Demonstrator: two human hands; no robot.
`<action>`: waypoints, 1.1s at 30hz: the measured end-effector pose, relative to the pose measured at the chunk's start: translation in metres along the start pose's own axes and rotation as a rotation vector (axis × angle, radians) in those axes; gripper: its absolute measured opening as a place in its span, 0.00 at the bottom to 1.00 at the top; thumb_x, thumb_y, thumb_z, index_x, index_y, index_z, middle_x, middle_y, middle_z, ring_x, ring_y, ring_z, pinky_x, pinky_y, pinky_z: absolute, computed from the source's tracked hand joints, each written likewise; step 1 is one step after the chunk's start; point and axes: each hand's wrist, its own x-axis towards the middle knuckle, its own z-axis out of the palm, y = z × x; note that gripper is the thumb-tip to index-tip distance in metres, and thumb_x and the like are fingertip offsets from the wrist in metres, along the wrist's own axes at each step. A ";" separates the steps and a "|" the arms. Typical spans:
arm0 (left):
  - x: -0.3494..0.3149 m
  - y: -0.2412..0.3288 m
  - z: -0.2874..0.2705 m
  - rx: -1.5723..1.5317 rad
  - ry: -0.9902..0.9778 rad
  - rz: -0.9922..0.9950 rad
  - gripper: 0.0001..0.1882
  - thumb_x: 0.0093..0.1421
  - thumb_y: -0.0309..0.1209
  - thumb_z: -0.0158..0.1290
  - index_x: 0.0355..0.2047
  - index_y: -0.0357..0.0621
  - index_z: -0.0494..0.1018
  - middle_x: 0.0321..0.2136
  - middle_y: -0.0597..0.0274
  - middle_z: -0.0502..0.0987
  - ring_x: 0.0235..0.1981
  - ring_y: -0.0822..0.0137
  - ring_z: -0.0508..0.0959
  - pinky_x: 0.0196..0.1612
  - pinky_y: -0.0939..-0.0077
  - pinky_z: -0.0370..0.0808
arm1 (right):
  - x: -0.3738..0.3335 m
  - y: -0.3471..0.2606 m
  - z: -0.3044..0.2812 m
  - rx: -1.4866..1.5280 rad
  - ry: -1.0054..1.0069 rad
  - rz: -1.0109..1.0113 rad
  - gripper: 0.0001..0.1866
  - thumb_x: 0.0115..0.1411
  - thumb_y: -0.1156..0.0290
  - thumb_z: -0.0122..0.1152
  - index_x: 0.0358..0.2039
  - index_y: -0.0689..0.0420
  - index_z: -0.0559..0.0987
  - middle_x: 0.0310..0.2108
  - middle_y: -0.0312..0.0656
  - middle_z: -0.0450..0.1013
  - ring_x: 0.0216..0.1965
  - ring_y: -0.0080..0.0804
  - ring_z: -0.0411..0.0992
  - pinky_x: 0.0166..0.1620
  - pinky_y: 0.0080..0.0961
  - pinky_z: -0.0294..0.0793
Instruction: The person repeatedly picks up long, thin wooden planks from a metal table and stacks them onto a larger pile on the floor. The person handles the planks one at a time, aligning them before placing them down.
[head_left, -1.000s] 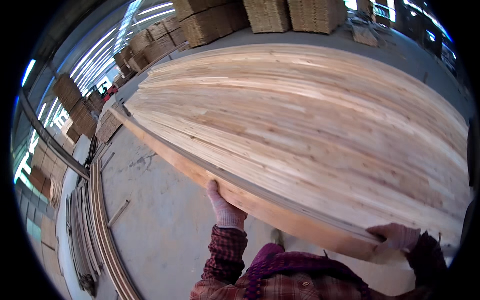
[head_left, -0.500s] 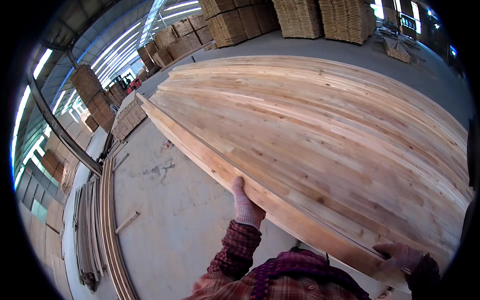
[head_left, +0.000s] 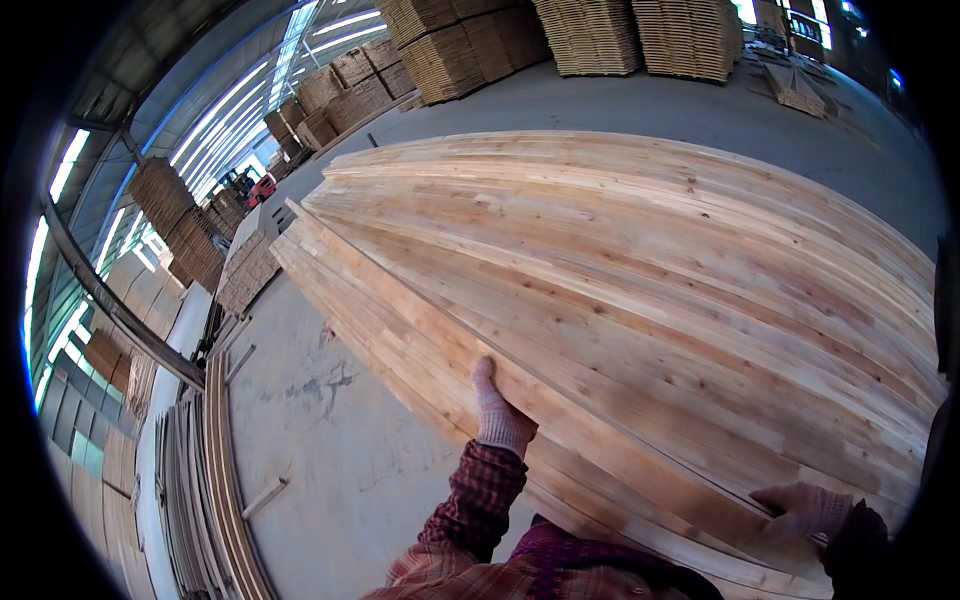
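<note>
My left hand (head_left: pixel 502 412), in a pale knit glove, grips a long wooden board (head_left: pixel 580 428) near the middle of its length. The thumb lies on the board's near face, and the fingers are mostly hidden. At the board's near end, my right hand (head_left: pixel 808 510) is closed on its edge, also gloved. This board stands tilted on its edge over a broad layer of light boards (head_left: pixel 640 260) with knots and jointed pieces. More flat boards (head_left: pixel 365 335) show on its left side.
Thin strips (head_left: pixel 185 480) and long curved-looking battens (head_left: pixel 225 470) lie on the floor at left, by a short stick (head_left: pixel 264 497). Tall timber stacks (head_left: pixel 585 35) stand at the back. A red forklift (head_left: pixel 262 188) is far left, beyond a low wood pile (head_left: pixel 248 270).
The held board has shifted right over the layer, and flat boards now show to its left. Both hands keep their grip. The whole view has turned slightly.
</note>
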 end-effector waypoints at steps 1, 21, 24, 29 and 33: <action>0.019 0.012 -0.003 -0.008 0.020 -0.010 0.43 0.57 0.61 0.56 0.64 0.46 0.67 0.59 0.55 0.75 0.60 0.50 0.73 0.63 0.46 0.70 | 0.016 -0.021 -0.005 -0.012 -0.002 0.019 0.49 0.51 0.42 0.73 0.66 0.62 0.70 0.55 0.55 0.78 0.56 0.41 0.77 0.61 0.32 0.72; 0.329 0.182 -0.025 -0.098 -0.153 -0.045 0.42 0.61 0.63 0.52 0.66 0.49 0.65 0.63 0.56 0.72 0.63 0.49 0.70 0.66 0.44 0.67 | 0.286 -0.251 -0.086 -0.120 -0.009 0.149 0.46 0.50 0.51 0.69 0.67 0.60 0.70 0.56 0.53 0.76 0.57 0.40 0.74 0.62 0.33 0.69; 0.372 0.188 -0.013 -0.134 -0.131 -0.052 0.43 0.60 0.63 0.52 0.67 0.49 0.64 0.64 0.55 0.70 0.64 0.48 0.70 0.66 0.41 0.66 | 0.319 -0.273 -0.114 -0.098 0.004 0.178 0.43 0.48 0.57 0.64 0.67 0.60 0.72 0.56 0.51 0.76 0.57 0.36 0.73 0.63 0.32 0.68; 0.433 0.183 -0.007 -0.146 -0.081 -0.057 0.44 0.58 0.63 0.54 0.67 0.49 0.63 0.64 0.54 0.70 0.65 0.47 0.69 0.67 0.40 0.66 | 0.379 -0.291 -0.147 -0.094 0.033 0.180 0.42 0.49 0.56 0.62 0.66 0.60 0.73 0.54 0.51 0.77 0.56 0.39 0.73 0.63 0.31 0.67; 0.480 0.150 -0.009 -0.142 -0.111 -0.043 0.44 0.59 0.63 0.54 0.67 0.49 0.63 0.63 0.54 0.71 0.64 0.48 0.69 0.66 0.41 0.67 | 0.420 -0.254 -0.157 -0.046 0.040 0.215 0.44 0.52 0.52 0.62 0.68 0.60 0.70 0.58 0.54 0.75 0.57 0.43 0.73 0.62 0.33 0.68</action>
